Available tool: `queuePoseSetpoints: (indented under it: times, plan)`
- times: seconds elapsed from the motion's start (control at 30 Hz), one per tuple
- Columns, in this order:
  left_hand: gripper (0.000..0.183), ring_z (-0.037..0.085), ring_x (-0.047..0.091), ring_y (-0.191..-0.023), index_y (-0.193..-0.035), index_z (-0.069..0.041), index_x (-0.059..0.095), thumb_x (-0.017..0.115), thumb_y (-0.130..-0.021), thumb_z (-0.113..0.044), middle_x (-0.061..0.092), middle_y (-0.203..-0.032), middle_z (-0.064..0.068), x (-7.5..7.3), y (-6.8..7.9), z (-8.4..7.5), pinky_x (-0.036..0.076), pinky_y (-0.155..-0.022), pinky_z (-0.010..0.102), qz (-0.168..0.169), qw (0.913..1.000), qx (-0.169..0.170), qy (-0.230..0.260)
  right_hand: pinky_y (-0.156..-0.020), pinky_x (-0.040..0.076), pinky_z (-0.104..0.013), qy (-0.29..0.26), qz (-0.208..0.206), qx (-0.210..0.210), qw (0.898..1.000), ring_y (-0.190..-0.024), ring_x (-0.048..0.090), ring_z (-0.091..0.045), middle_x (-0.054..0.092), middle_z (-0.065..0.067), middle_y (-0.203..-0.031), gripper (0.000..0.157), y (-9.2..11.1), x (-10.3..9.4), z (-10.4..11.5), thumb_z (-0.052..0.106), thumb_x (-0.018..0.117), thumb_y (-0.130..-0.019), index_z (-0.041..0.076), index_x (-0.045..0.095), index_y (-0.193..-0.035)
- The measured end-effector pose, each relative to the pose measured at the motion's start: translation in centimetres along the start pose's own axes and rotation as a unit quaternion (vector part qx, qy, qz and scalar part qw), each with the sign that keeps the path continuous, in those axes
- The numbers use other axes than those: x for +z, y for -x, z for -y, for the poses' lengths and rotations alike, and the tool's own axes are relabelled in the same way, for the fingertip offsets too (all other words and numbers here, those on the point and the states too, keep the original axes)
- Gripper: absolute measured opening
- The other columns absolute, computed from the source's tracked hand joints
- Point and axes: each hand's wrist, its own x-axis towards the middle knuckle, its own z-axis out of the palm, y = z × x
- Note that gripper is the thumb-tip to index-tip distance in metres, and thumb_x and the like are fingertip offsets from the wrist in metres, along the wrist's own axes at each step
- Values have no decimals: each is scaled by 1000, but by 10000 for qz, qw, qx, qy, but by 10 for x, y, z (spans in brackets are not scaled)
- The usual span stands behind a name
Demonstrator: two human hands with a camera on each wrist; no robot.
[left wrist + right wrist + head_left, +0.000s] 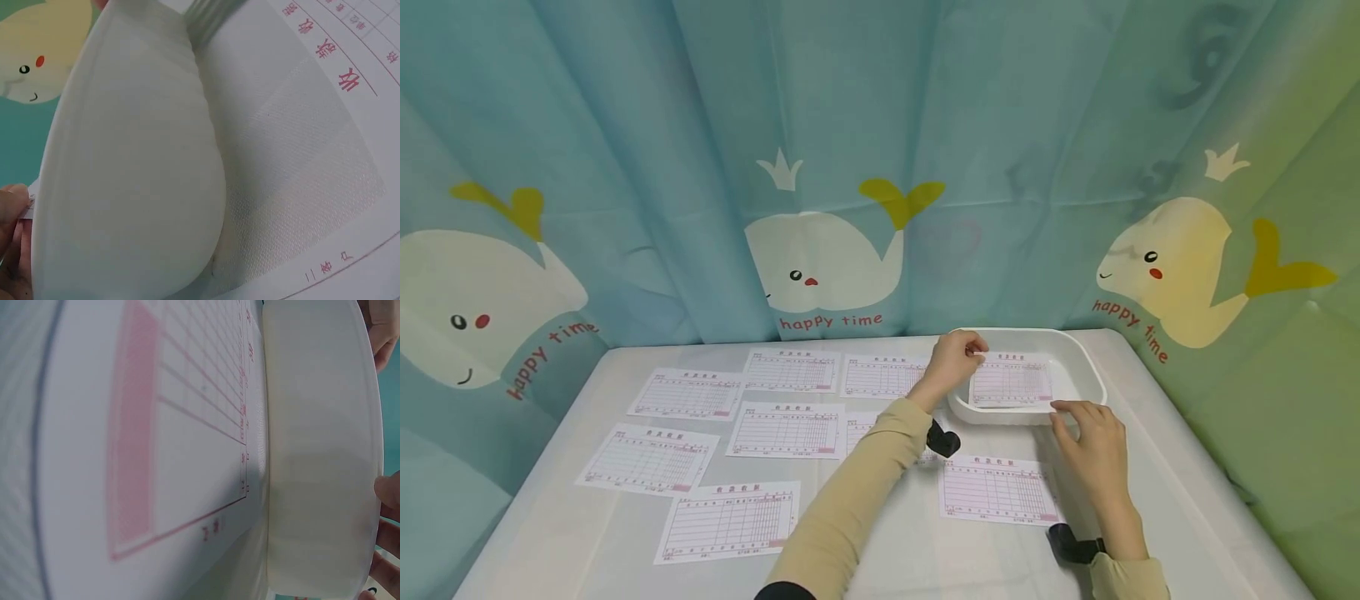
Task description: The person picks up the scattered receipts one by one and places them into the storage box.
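A printed paper slip (1011, 379) with a red grid lies inside the white plastic tray (1078, 354) at the table's back right. My left hand (951, 362) reaches over the tray's left rim and pinches the slip's upper left corner; a bit of white paper shows between thumb and finger in the left wrist view. At the front right rim is my right hand (1093, 442), its thumb and fingers spread and relaxed, fingertips close to the slip's lower right corner. Another slip (996, 490) lies on the table between my forearms, just in front of the tray.
Several similar slips, such as one slip (786, 429) and a nearer slip (730, 521), are spread over the white-covered table (917, 558) to the left. My left forearm partly covers one slip. A blue whale-print curtain (842, 100) hangs behind the table.
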Motion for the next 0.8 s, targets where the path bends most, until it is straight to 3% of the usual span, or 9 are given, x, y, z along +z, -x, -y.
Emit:
queuePoseSetpoints:
  times: [0.27,0.63,0.8]
  plan:
    - [15,15,66,-88,-101,-9,72,66,-87,-6,73,-97,5,4,-2,1,48,-74,15,-212,9997,-72,-89,-79,39,-56,4,10,-20,10000,-90,57,-40,70,-21,-92,14,0,0,0,2,71,-78,-1,70,-91]
    - [21,21,67,-97,-108,-7,71,64,-89,-4,72,-105,10,-2,1,0,52,-83,23,-539,9976,-216,373,-82,38,-56,19,46,44,10000,-93,56,-39,70,-21,-93,15,0,1,-1,3,72,-78,1,70,-93]
    - [22,21,67,-99,-110,-9,71,65,-89,-8,72,-107,7,-9,6,-1,51,-85,24,-606,9970,-92,471,-83,37,-57,21,57,58,10000,-94,56,-39,70,-21,-93,15,0,1,-1,4,72,-79,1,70,-93]
